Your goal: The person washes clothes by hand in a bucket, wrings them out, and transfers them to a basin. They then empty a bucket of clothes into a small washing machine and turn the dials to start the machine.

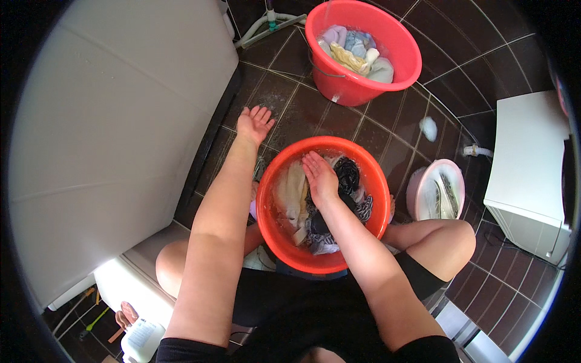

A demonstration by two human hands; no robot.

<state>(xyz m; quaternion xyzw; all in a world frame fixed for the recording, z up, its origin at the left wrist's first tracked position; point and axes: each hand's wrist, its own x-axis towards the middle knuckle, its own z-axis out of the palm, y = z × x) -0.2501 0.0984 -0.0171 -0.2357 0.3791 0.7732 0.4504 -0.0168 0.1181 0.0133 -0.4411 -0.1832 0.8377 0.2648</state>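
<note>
Right fingers (311,166) above one orange basin (377,199); left fingers (261,115) outside it.

The wide fisheye camera on the person's head is looking steeply down and forward, peering between two bare forearms (213,236) at the round orange-red plastic basin (311,264) within arm's reach. Farther off, it's taking in a deep coral-pink plastic bucket (351,91), bending dark brown floor tiles (311,115) toward its rim.
</note>
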